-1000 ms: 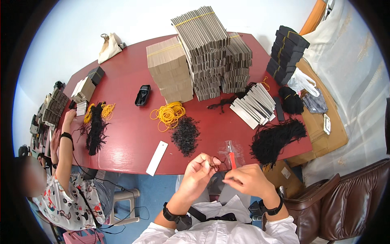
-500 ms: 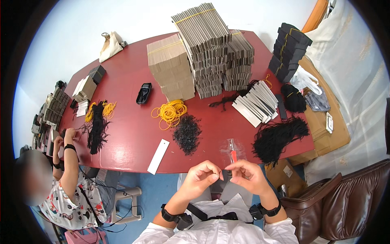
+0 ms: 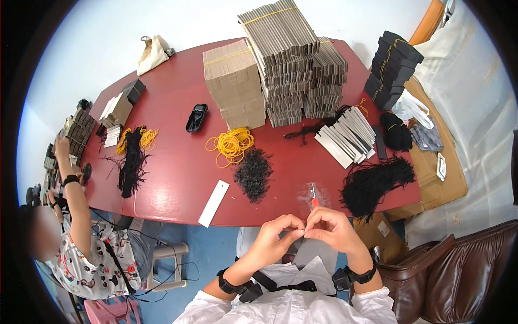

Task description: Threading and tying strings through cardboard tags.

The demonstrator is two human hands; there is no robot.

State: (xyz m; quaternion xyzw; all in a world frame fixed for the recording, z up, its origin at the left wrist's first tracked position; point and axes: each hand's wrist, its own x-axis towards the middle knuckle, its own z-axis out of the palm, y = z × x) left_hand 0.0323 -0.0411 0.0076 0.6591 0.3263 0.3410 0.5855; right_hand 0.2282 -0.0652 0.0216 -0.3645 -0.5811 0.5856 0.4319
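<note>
At the lower centre of the frame, the left hand point(image 3: 276, 238) and right hand point(image 3: 335, 229) meet fingertip to fingertip, each with thumb and forefinger drawn into a pinch. Whatever small piece lies between them, at the point where they meet, is too small to make out, so whether it is finished cannot be told; the pose suggests it is mid-handling.

Just beyond the right hand, a red-handled cutting tool point(image 3: 315, 203) lies untouched on clear film at the near edge of the dark red worktop point(image 3: 167, 181). A long white flat strip with a hole at one end point(image 3: 214, 203) lies alone left of centre, with no cord visible through it.

Farther in, a loose heap of thin, wiry black pieces point(image 3: 253, 174) sits at centre and a thick bundle of soft black cords point(image 3: 377, 184) at right; both look like plenty left to use. Beyond them are a tangle of yellow elastic loops point(image 3: 232, 144) and a fan of white and grey flat strips point(image 3: 346, 137), unthreaded as far as shows. At upper centre, tall banded stacks of grey-brown card pieces point(image 3: 286, 46) look sorted already.
</note>
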